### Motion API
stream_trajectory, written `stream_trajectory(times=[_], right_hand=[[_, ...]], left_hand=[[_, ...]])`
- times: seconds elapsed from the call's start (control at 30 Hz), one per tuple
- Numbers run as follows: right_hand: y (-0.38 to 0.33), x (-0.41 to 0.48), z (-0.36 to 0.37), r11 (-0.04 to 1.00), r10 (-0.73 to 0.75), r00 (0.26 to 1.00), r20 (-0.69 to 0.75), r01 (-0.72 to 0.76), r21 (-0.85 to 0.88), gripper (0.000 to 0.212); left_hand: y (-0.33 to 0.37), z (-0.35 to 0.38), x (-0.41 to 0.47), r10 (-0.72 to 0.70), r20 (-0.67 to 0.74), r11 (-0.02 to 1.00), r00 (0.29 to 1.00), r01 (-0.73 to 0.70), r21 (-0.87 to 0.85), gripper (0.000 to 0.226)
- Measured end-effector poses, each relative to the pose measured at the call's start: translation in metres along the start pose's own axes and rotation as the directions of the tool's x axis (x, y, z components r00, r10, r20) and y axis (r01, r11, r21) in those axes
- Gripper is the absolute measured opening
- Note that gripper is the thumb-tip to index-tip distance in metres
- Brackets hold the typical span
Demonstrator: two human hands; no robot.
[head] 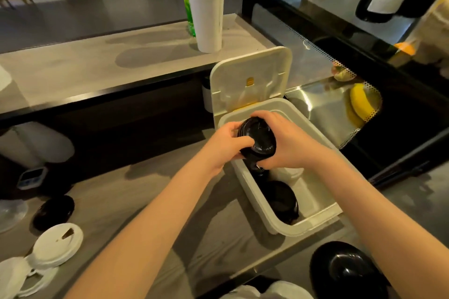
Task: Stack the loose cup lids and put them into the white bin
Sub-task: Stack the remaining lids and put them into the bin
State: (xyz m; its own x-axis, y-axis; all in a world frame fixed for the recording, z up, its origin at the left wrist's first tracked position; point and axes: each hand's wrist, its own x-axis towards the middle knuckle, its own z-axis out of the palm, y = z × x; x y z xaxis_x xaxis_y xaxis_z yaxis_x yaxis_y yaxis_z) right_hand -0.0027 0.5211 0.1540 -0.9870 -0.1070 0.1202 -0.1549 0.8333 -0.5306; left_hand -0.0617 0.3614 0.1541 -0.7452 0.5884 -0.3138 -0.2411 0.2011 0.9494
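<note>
Two hands: left hand [226,147] and right hand [290,147] both gripped one stack of black lids [258,137] above the far end of the white bin [313,223], flap [250,73] raised. Inside lay further black lids [283,199]. At the near-left corner of the counter [145,201] sat white lids [57,245].

One view only, and it came from a camera on the person's head, facing forward and tipped steeply down. Wide lens, straight edges bowing at the margins. It sat close: both forearms ran in from the bottom edge, and the left hand [224,143] and right hand [289,145] met on a stack of black lids [258,138] near centre, over the white bin [315,222]. The tabletop [145,201] filled the lower half; a raised counter [97,68] and a glass case [340,19] crossed the top.
</note>
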Motion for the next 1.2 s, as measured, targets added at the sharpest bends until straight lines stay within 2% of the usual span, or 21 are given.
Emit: stream_trajectory(times=[0.07,0.1,0.17,0.2,0.27,0.33,0.43,0.53,0.7,0.93,1.13,1.2], right_hand=[[0.017,0.005,-0.003,0.996,-0.004,0.999,-0.043,0.007,0.087,0.091],[0.027,0.006,-0.006,0.993,0.02,0.999,-0.05,-0.014,0.118,0.092],[0.047,0.01,-0.008,0.986,0.098,0.995,0.013,-0.099,0.137,0.096],[0.057,0.012,-0.006,0.982,0.127,0.99,0.066,-0.135,0.129,0.098],[0.067,0.018,0.004,0.986,0.132,0.978,0.162,-0.146,0.084,0.098],[0.071,0.025,0.018,0.997,0.081,0.967,0.241,-0.084,0.002,0.096],[0.069,0.038,0.033,0.972,-0.001,0.943,0.334,0.08,-0.222,0.097],[0.066,0.049,0.039,0.917,-0.052,0.92,0.389,0.199,-0.346,0.094],[0.074,0.051,0.043,0.854,-0.014,0.866,0.5,0.271,-0.444,0.098],[0.079,0.051,0.055,0.797,-0.064,0.838,0.542,0.37,-0.477,0.102],[0.078,0.048,0.062,0.6,0.03,0.811,0.585,0.453,-0.659,0.109],[0.078,0.047,0.061,0.573,0.047,0.809,0.586,0.458,-0.68,0.111]], left_hand=[[0.0,0.007,0.008,0.016,-0.061,1.0,0.998,-0.015,0.02,0.043],[-0.003,0.007,0.012,0.042,-0.126,0.996,0.991,-0.032,0.087,0.045],[-0.013,0.002,0.017,0.14,-0.253,0.942,0.957,-0.051,0.33,0.048],[-0.02,-0.002,0.018,0.191,-0.27,0.886,0.944,-0.047,0.462,0.049],[-0.036,-0.008,0.021,0.224,-0.225,0.772,0.948,-0.031,0.635,0.056],[-0.051,-0.012,0.023,0.198,-0.149,0.708,0.969,-0.036,0.705,0.065],[-0.059,-0.018,0.024,0.178,-0.097,0.664,0.979,-0.047,0.746,0.071],[-0.056,-0.028,0.023,0.14,-0.058,0.598,0.988,-0.037,0.8,0.076],[-0.049,-0.03,0.021,0.099,-0.036,0.555,0.994,-0.025,0.832,0.081],[-0.049,-0.027,0.02,0.116,-0.039,0.552,0.992,-0.032,0.834,0.08],[-0.049,-0.025,0.019,0.131,-0.038,0.559,0.991,-0.042,0.828,0.079],[-0.05,-0.025,0.019,0.131,-0.036,0.556,0.991,-0.043,0.83,0.079]])
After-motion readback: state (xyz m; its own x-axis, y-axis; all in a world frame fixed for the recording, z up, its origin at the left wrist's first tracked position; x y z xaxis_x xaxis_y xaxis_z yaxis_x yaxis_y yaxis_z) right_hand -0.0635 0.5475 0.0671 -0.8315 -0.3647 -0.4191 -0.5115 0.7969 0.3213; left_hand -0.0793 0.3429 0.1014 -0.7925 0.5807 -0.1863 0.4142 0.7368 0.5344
